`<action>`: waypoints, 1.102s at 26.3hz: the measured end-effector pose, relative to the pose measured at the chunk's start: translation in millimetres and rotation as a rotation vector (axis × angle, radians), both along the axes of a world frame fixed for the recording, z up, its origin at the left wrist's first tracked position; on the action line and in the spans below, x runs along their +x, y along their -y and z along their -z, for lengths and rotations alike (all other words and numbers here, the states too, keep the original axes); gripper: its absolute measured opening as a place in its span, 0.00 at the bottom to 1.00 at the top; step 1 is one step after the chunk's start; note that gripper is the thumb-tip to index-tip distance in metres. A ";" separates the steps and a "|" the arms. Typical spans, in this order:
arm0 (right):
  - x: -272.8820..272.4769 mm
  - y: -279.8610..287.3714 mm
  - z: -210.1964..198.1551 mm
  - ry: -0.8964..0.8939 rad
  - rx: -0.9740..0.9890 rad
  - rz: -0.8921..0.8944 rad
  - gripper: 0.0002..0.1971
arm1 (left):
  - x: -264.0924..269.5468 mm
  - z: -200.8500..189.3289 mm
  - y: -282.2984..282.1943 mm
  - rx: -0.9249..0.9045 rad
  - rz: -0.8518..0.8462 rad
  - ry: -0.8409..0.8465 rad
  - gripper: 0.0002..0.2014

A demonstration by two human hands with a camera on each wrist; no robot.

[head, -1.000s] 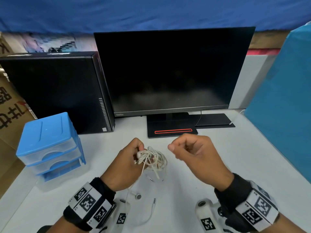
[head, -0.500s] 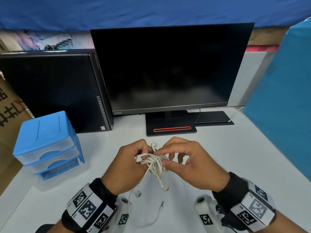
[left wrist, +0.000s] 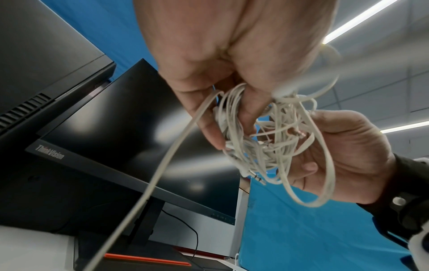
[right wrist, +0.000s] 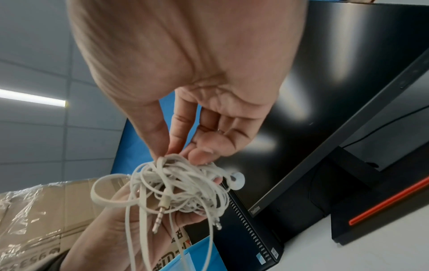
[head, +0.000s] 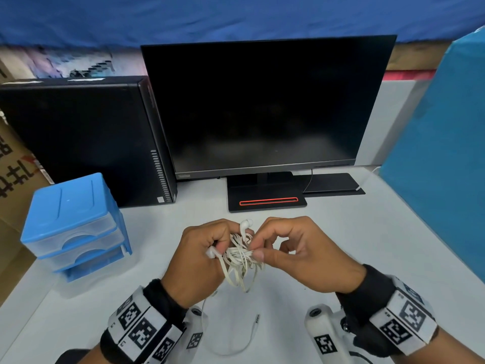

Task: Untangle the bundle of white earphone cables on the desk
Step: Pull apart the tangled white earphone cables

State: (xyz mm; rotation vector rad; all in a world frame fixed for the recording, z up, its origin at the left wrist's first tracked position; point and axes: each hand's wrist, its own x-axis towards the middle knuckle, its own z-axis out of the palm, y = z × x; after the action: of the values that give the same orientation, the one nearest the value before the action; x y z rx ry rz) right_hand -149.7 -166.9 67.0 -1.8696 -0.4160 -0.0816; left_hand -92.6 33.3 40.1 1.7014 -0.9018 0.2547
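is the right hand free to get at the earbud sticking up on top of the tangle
Probably yes: the earbud stands uncovered beside the right hand, whose fingertips already pinch the tangle just below it.

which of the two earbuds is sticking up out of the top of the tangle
The earbud between the two hands' fingertips, nearer the monitor. The other earbud pokes out sideways by the left hand.

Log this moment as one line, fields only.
left hand: grips cable bundle | right hand: pinches bundle strand | bundle: lifted off desk, still tangled | jack: dangling
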 end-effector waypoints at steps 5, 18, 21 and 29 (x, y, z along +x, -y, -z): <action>2.2 1.5 0.7 0.009 0.014 0.007 0.07 | 1.5 2.4 0.9 -0.029 0.057 -0.081 0.15; 2.3 -4.4 7.9 0.243 -0.165 0.144 0.07 | 2.6 1.3 -0.7 -0.024 0.042 -0.155 0.15; 1.2 -4.8 7.5 0.308 -0.248 0.184 0.05 | 4.1 1.4 -1.5 0.013 0.033 -0.146 0.17; 4.2 -5.7 15.4 0.548 -0.401 0.193 0.06 | 4.5 1.2 -2.0 0.144 0.042 -0.133 0.28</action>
State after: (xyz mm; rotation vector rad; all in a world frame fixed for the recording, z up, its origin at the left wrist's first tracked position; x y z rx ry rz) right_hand -145.5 -161.3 51.6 -2.2712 -0.6589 -0.6956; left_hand -88.1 35.3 38.9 1.8064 -0.8731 0.0483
